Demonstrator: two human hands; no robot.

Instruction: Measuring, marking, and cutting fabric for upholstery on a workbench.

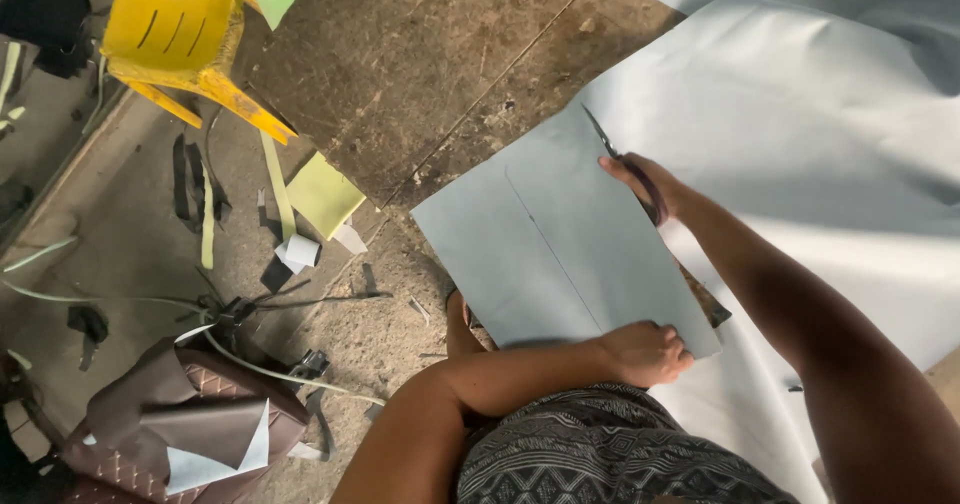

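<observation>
Now right hand (645,179) gripping scissors (610,149), left hand (640,354) pinning sheet (560,254)

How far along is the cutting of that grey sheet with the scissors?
Done: one long edge of the grey sheet looks cut free. In hand: right hand works scissors at the far end; left hand pins the near corner. Left: the drawn line looks uncut.

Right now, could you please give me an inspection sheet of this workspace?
Surface: worn wooden board, scuffed and dusty.
Job's things: grey sheet spread over the board; scissors cutting into it.
Clutter: offcut strips, yellow-green piece, brown padded cover.
Grippers: left hand presses the sheet's near edge; right hand grips the scissors.
Cables: pale cord trailing across the floor.
Surroundings: yellow plastic chair, concrete floor.
</observation>
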